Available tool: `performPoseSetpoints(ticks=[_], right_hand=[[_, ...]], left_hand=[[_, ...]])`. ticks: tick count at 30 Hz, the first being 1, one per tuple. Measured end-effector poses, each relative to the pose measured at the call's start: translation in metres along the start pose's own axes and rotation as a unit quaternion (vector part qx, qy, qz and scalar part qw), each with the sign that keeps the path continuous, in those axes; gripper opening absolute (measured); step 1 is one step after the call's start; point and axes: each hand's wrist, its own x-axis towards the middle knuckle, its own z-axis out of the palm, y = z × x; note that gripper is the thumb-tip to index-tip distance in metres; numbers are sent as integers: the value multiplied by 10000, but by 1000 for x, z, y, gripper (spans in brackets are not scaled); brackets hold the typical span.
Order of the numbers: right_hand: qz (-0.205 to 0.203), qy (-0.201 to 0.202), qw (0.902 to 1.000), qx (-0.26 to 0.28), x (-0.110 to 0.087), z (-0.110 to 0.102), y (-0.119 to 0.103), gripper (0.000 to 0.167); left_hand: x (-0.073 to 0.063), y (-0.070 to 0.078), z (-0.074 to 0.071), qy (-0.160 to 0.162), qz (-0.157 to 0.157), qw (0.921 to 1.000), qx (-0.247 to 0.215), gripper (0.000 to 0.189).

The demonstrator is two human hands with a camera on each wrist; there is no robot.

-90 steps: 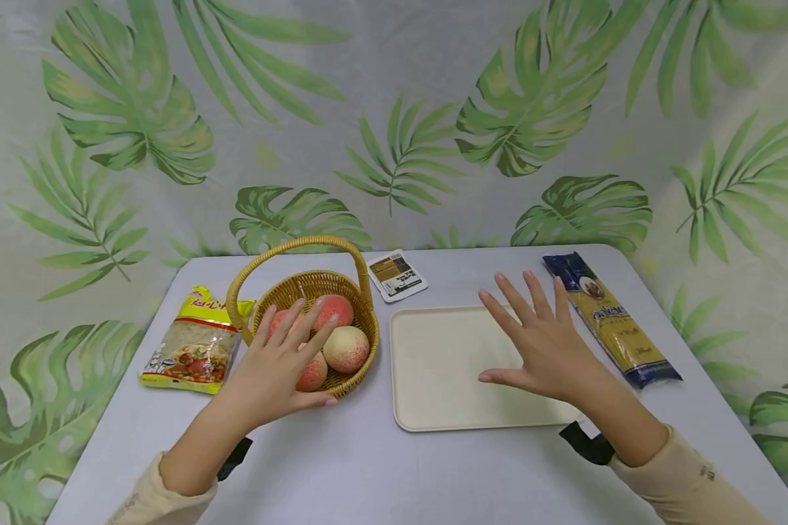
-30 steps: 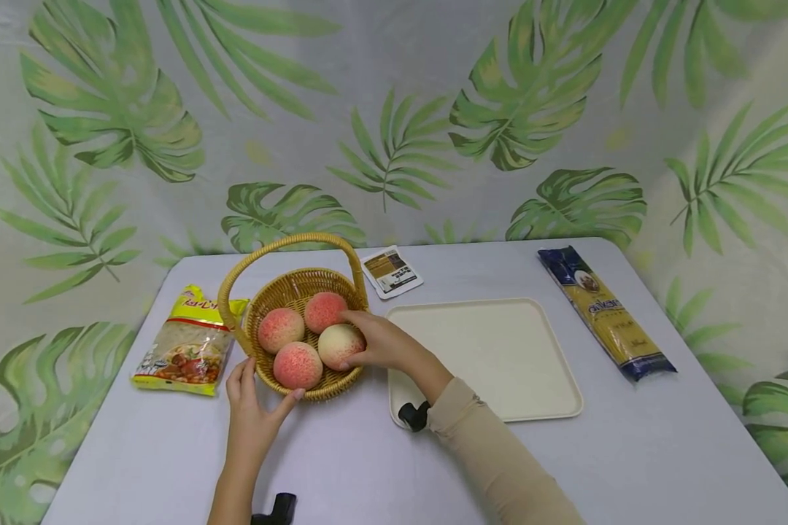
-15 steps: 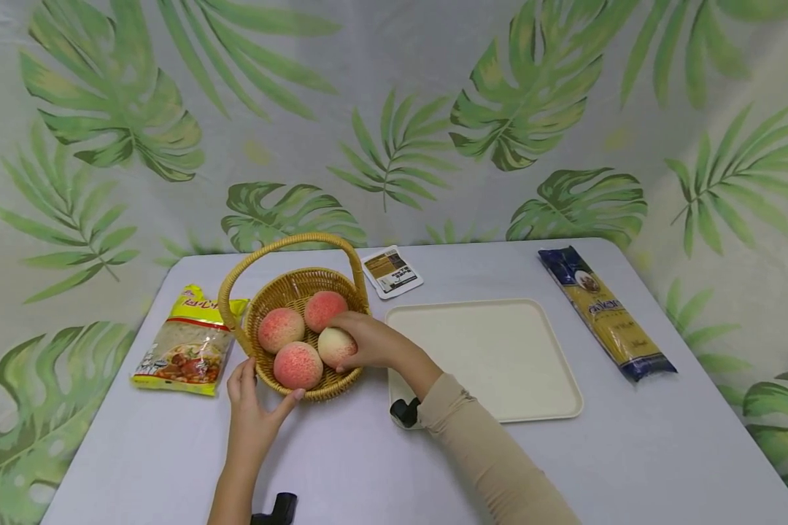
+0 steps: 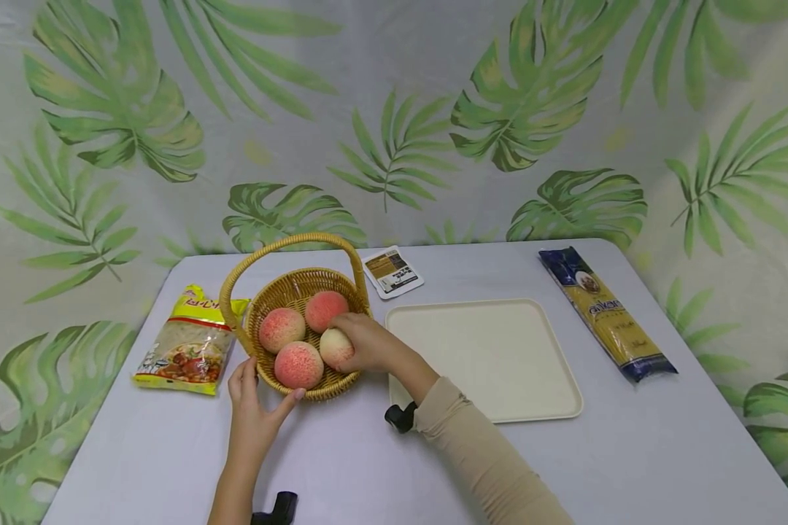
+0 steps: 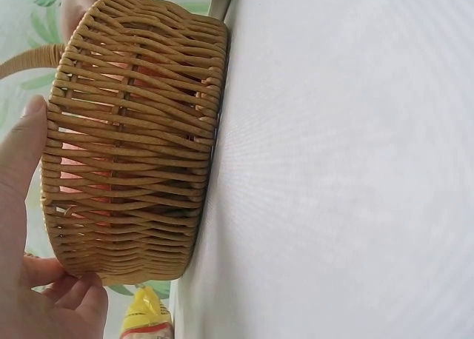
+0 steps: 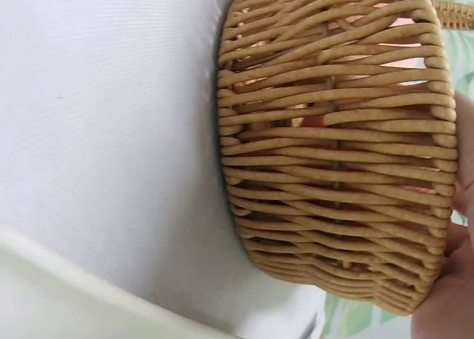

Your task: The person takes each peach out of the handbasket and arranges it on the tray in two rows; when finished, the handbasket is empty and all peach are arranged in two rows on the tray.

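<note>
A wicker basket (image 4: 328, 390) with an arched handle stands on the table and holds several peaches. My left hand (image 4: 252, 412) grips its near left side, the thumb at the rim and the fingers against the weave. In the left wrist view the thumb (image 5: 22, 146) lies along the rim and the other fingers curl at the basket's side. My right hand (image 4: 371, 343) reaches over the right rim and grips a pale peach (image 4: 335, 348), covering its right part. Beside it in the basket lie a red peach (image 4: 298, 364), another (image 4: 282, 329) and one farther back (image 4: 325, 310).
Right of the basket lies a cream tray (image 4: 492, 357), partly under my right forearm. A yellow-topped food bag (image 4: 190, 343) is at the left, a small white-and-brown packet (image 4: 392, 272) behind the tray, and a pasta pack (image 4: 607, 313) at the right.
Both hands were spread open above the basket and tray. The left has since taken the basket's side; the right has come across to the pale peach and closed around it.
</note>
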Motion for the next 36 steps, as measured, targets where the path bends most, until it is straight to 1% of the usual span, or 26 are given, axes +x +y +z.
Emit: performPoseSetpoints(ticks=[3,7,11,14,19,23,27,31,34,36], right_hand=[[14,252,9993,270,-3,0,1,60],[-27,586,9959,690,-7,-2,3,60],[-158,868,9922,885,-11,-5,2,63],[-279,1143,9879,1015,-17,-12,-1,64],[-523,1725,9751,1290,-33,-31,-8,62],[-644,2264,9610,1453,-49,-46,-2,64],[-441,2675,9486,1631,-65,-55,19,67],[52,2964,9408,1644,-79,-56,50,67],[500,3020,9374,1661,-86,-50,72,67],[802,2945,9373,1683,-89,-45,85,67]], left_hand=[[0,0,0,-19,-11,10000,-31,90],[1,0,1,-49,-62,10000,-56,91],[0,0,1,-35,-64,10000,-48,91],[0,0,0,-35,-38,10000,-65,90],[0,1,0,-76,-51,9999,-107,90],[0,3,0,-75,-56,9999,-143,90],[0,3,0,-86,-78,9998,-140,91],[1,2,0,-120,-138,9997,-155,91],[1,2,0,-142,-173,9996,-164,91],[0,1,0,-137,-182,9996,-172,91]])
